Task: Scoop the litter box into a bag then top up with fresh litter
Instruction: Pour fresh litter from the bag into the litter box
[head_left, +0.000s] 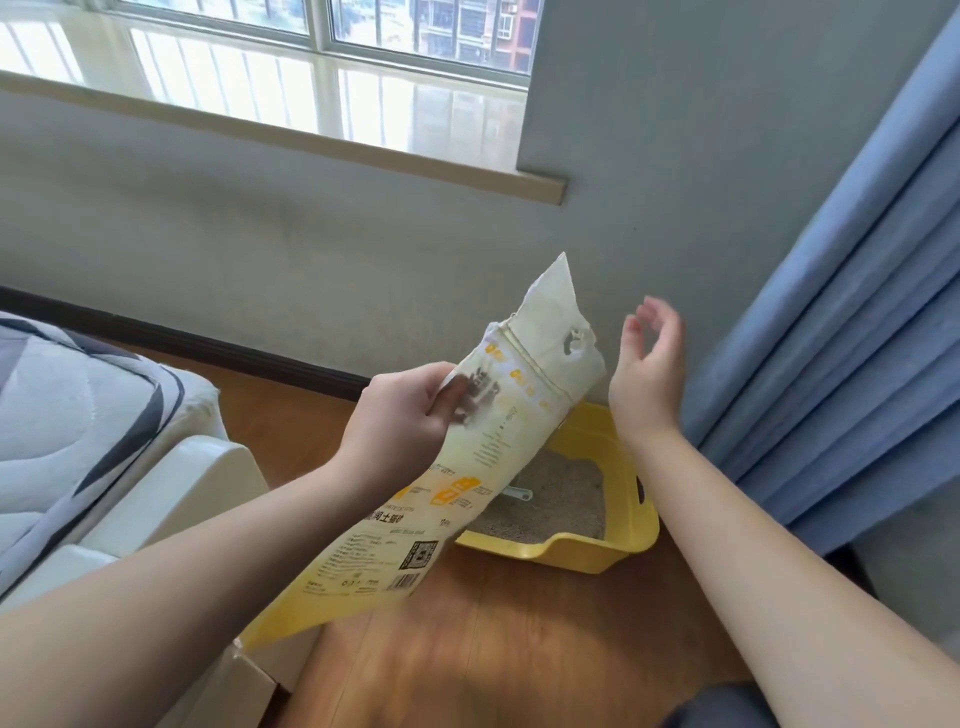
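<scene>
The fingers (447, 400) of the left hand (400, 415) curl round the edge of the litter bag (462, 467), pinching it near its upper part, so the tall cream-and-yellow bag hangs tilted in the air above the floor. The right hand (647, 374) is raised just beside the bag's top, apart from it, fingers loosely spread and holding nothing. Behind the bag a yellow litter box (631, 540) sits on the wooden floor (493, 639) against the grey wall (311, 234), grey litter (561, 499) inside it and a pale scoop (517, 493) lying on the litter. A blue curtain (841, 312) hangs at the right, a window (311, 31) with a glossy sill is above, and a bed (78, 415) stands at the left.
</scene>
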